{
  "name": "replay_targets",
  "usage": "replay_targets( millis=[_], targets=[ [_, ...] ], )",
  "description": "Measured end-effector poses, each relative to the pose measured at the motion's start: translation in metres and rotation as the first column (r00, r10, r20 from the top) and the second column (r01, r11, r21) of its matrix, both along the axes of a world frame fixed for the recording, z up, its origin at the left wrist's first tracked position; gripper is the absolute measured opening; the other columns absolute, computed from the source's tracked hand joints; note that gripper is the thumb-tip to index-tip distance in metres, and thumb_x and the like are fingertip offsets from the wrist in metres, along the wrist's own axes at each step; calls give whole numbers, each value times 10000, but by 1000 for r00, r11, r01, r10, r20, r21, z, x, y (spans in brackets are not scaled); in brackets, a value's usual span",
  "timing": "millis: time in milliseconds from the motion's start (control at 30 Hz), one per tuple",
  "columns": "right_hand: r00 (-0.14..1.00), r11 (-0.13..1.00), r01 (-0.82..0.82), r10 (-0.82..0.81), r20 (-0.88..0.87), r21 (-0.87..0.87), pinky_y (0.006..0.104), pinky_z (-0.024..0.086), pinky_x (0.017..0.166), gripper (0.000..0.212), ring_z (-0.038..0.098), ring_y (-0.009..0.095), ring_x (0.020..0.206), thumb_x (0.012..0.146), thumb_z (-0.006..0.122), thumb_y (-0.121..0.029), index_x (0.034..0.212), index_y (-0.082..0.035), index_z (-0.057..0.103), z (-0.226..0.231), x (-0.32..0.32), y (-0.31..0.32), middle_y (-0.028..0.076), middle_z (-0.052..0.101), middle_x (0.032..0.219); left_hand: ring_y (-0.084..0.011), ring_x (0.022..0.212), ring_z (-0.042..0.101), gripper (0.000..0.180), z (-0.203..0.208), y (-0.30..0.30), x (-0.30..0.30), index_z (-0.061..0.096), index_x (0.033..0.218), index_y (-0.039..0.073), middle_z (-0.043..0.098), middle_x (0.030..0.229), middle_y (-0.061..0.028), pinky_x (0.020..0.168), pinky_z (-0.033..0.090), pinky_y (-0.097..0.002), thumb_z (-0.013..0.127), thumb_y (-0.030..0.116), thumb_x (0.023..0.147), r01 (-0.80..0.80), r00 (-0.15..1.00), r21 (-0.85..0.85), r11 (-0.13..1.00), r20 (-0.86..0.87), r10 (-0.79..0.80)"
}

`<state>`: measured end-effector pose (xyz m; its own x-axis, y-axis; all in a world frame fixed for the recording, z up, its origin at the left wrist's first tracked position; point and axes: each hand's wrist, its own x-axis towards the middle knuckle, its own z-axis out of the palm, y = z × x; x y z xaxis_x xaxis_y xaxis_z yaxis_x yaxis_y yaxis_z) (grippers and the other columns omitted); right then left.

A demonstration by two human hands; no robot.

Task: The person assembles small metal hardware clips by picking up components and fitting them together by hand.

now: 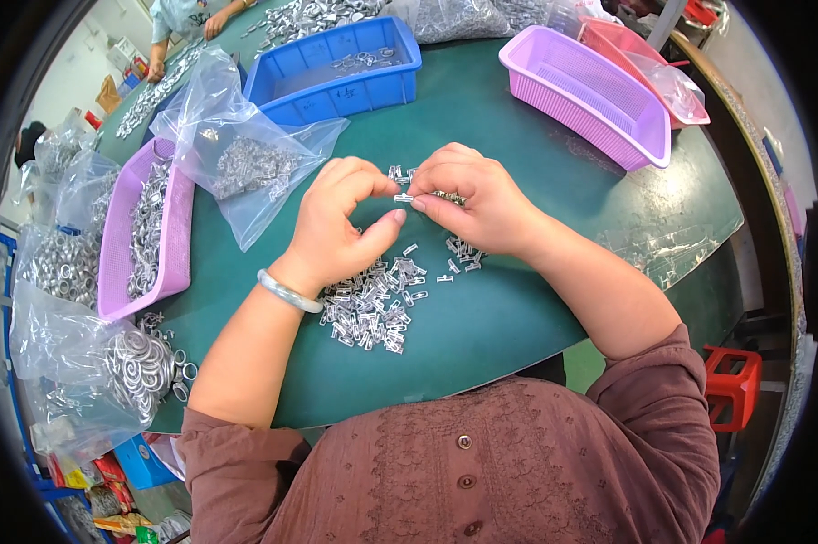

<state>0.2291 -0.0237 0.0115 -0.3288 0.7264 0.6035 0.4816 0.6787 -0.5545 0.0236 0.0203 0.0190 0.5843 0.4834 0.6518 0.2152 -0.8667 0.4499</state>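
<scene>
Above the green table my right hand (477, 199) pinches a small silver metal fitting (404, 198) between thumb and forefinger. Facing it, my left hand (336, 218) wears a pale bangle and curves around, its thumb apart from the forefinger and nothing gripped between them. The left forefinger's tip is very near the fitting; whether it touches, I cannot tell. A loose heap of similar fittings (373, 308) lies below my hands, with a few strays to its right. More silver pieces (395, 174) sit behind the fingertips, and some brass-coloured small parts show partly beneath my right hand.
A blue bin (336, 77) holding a few parts stands at the back. Left are a purple basket (175, 245) of metal parts and clear bags (255, 168) of hardware. Another purple basket (590, 100) is back right. A person's hand (214, 25) works at the far left.
</scene>
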Motion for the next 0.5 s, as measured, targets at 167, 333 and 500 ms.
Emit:
replay_targets(
  millis=[167, 333, 500],
  targets=[
    [1000, 995, -13, 11, 22, 103, 402, 448, 792, 93, 600, 265, 871, 753, 712, -58, 816, -69, 645, 1, 0, 1, 43, 653, 841, -213, 804, 588, 58, -1, 3, -5, 613, 788, -4, 616, 836, -97, 728, 451, -316, 657, 29, 771, 119, 992, -303, 946, -3, -126],
    [999, 991, -8, 2, 48, 134, 396, 438, 817, 124, 596, 258, 905, 733, 719, -46, 829, -85, 650, 1, 1, 0, 33, 652, 880, -202, 798, 585, 64, -2, 4, -5, 617, 781, 2, 615, 826, -86, 721, 448, -307, 675, 24, 770, 130, 991, -244, 961, 0, -134],
    [998, 994, -13, 7, 55, 111, 394, 431, 836, 141, 593, 256, 926, 731, 716, -39, 845, -91, 653, -1, 2, 0, 29, 649, 896, -205, 800, 588, 80, -2, 4, -5, 620, 782, 13, 614, 824, -84, 721, 447, -306, 693, 11, 749, 147, 988, -196, 969, -12, -153]
  ],
)
